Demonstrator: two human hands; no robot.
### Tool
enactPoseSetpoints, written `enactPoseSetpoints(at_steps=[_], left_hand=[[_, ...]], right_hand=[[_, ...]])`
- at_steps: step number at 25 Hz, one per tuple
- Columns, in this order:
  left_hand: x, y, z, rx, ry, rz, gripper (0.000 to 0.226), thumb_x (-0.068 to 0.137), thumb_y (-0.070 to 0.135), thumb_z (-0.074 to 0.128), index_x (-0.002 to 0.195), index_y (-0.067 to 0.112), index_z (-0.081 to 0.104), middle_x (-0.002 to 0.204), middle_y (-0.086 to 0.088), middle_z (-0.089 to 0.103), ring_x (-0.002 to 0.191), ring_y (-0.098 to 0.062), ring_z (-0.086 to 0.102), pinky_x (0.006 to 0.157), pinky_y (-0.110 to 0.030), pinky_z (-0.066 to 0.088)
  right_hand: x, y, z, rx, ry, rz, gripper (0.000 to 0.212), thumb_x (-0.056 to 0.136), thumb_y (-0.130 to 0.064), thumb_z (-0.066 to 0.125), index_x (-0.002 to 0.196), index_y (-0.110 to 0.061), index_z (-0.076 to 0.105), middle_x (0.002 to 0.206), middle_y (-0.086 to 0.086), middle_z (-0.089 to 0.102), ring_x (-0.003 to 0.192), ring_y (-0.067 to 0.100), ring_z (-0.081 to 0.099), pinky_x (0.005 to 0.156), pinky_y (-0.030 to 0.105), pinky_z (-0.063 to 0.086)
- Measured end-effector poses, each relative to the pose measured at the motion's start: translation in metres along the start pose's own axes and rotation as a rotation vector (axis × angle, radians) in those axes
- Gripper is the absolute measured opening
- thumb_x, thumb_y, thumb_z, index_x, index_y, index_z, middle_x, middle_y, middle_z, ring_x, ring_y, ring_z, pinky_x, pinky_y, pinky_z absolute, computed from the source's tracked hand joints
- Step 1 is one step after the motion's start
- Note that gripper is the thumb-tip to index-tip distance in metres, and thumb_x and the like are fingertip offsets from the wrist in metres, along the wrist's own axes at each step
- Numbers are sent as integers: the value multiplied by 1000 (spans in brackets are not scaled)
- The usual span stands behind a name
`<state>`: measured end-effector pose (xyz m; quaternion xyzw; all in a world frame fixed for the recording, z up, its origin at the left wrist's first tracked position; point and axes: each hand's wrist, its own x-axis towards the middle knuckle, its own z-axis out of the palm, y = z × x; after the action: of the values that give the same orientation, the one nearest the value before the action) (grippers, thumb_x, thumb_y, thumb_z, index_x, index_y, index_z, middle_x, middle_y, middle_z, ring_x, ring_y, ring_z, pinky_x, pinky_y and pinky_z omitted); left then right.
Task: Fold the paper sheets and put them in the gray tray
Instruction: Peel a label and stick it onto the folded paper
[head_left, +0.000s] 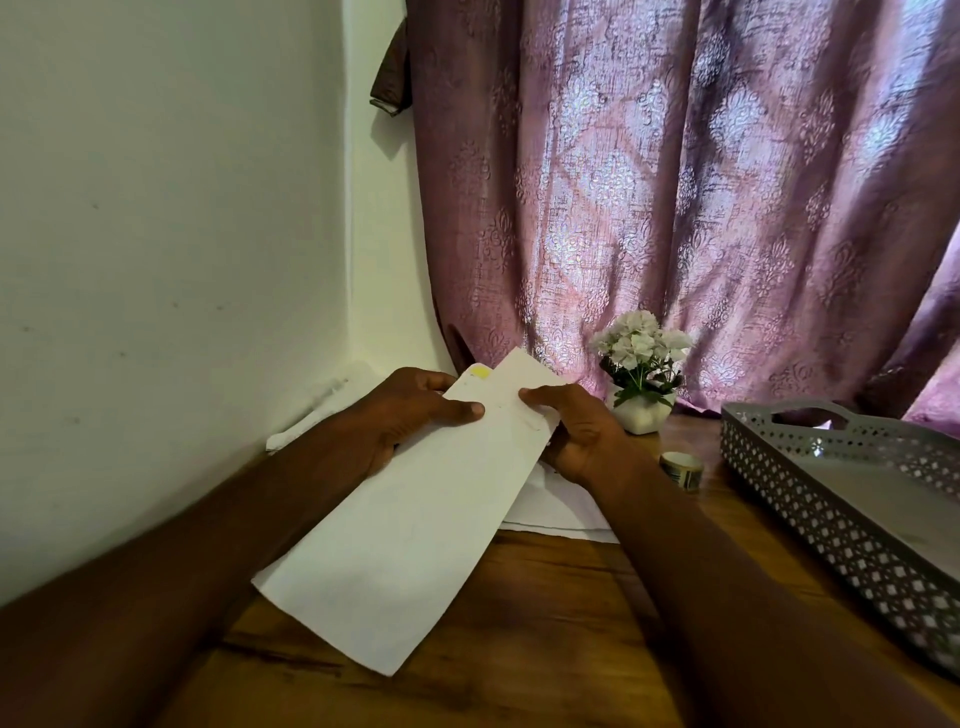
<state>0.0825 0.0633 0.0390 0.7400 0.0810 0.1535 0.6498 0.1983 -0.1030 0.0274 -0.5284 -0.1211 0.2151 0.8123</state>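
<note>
A purple patterned curtain (701, 208) fills the upper right of the frame, with a pale wall (156, 208) across the upper left. My wooden worktop (545, 623) spans the bottom. The gray tray (810, 499), with perforated sides, sits at the right edge. In the centre I hold a folded paper sheet (415, 530) slanting from lower left to upper centre, its far end raised. More white sheets (556, 509) lie flat under it. My left hand (400, 415) pinches the sheet's far end, thumb on top, fingers curled beneath. My right hand (582, 431) grips the opposite edge the same way. A small pot of white flowers (641, 374) stands behind, and a tape roll (681, 466) lies just left of the tray.
</note>
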Motion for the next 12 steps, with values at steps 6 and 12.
enactPoseSetpoints(at_steps=[6,12], left_hand=[[-1,2,0,33,9,7,36,82,12,85,117,8,75,101,-13,80,81,-22,77,70,-30,62],[-2,2,1,65,42,-3,35,82,12,86,116,8,75,101,-14,80,74,-19,76,63,-26,61]], right_hand=[[-3,3,2,7,-27,27,46,91,-9,71,135,-5,61,125,21,71,117,39,68,99,56,54],[-5,1,1,-31,-104,89,43,91,-5,66,134,-2,62,124,23,71,116,39,68,98,57,54]])
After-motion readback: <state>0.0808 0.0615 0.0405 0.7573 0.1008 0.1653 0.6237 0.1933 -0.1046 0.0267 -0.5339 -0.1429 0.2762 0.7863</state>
